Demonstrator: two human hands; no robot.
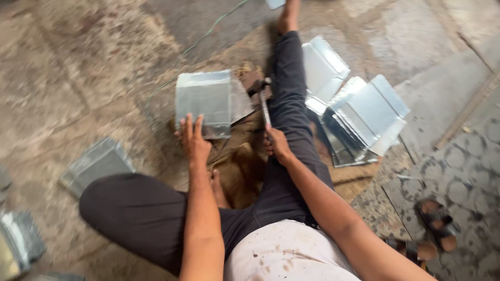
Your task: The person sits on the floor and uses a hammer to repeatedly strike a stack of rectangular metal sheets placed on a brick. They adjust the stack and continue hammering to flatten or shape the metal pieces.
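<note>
A dirty white shirt (284, 252) is closest to the camera, at the bottom of the view. The person sits on the floor (78, 78) in dark trousers (140, 211). One leg is bent to the left and the other leg stretches straight out ahead.

The left hand (194, 139) lies flat with its fingers spread out. It presses down on the near edge of a shiny grey bent metal sheet (204, 101). It is not gripping the sheet, only holding it down. This sheet lies on the floor in front of the person, just left of the straight leg. It rests partly on a brown cloth (240, 164) that lies between the legs.

The right hand (277, 144) is closed tight around the handle of a hammer with a metal shaft and a dark head (262, 93). The head of the hammer is just beside the right edge of the metal sheet. The picture is blurry, so I cannot tell if it touches the sheet.

On the right of the straight leg lies a pile of more shiny folded metal sheets (364, 117). Another grey metal piece (96, 164) lies on the floor to the left, near the bent knee. A thin green wire (208, 34) runs across the floor further away. A pair of brown sandals (435, 224) sits on the patterned floor at the bottom right.
</note>
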